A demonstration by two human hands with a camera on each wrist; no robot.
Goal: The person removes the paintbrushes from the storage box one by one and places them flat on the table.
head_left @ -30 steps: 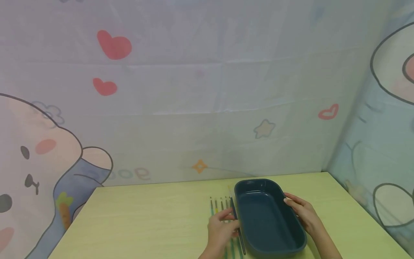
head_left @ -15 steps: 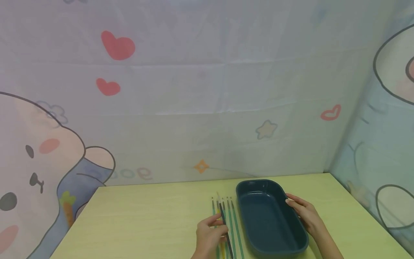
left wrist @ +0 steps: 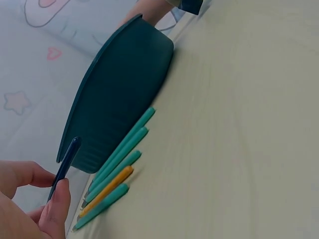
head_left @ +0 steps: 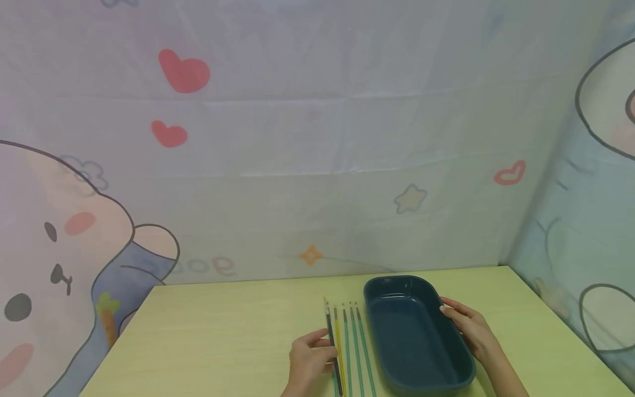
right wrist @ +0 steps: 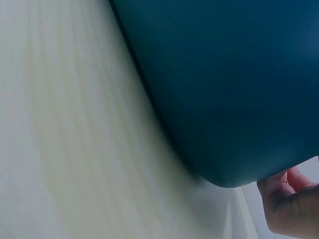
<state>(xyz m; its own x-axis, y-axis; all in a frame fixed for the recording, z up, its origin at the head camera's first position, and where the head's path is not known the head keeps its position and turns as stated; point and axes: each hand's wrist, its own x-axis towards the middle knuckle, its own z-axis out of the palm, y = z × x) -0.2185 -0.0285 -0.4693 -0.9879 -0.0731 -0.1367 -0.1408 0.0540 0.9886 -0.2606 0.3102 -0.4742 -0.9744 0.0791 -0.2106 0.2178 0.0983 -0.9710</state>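
In the head view my left hand (head_left: 308, 361) pinches a paintbrush with a dark handle (head_left: 329, 326) between thumb and fingers, bristle end pointing away. The left wrist view shows the dark handle (left wrist: 66, 163) raised at an angle over the row of other brushes. That row, side by side on the table, has several green paintbrushes (head_left: 356, 353) and one yellow paintbrush (head_left: 339, 350). To their right stands a deep blue rectangular dish (head_left: 414, 336), bare inside. My right hand (head_left: 471, 331) grips its right side, thumb at the rim and fingers along the outer wall.
A pale yellow wooden table (head_left: 223, 336) carries everything. Behind it hangs a printed cloth (head_left: 278, 138) with hearts and cartoon figures, which also covers the right side. The table's far edge lies just beyond the dish.
My left hand has moved left with the dark paintbrush, from beside the dish to the left end of the row. The right hand stays at the dish's side.
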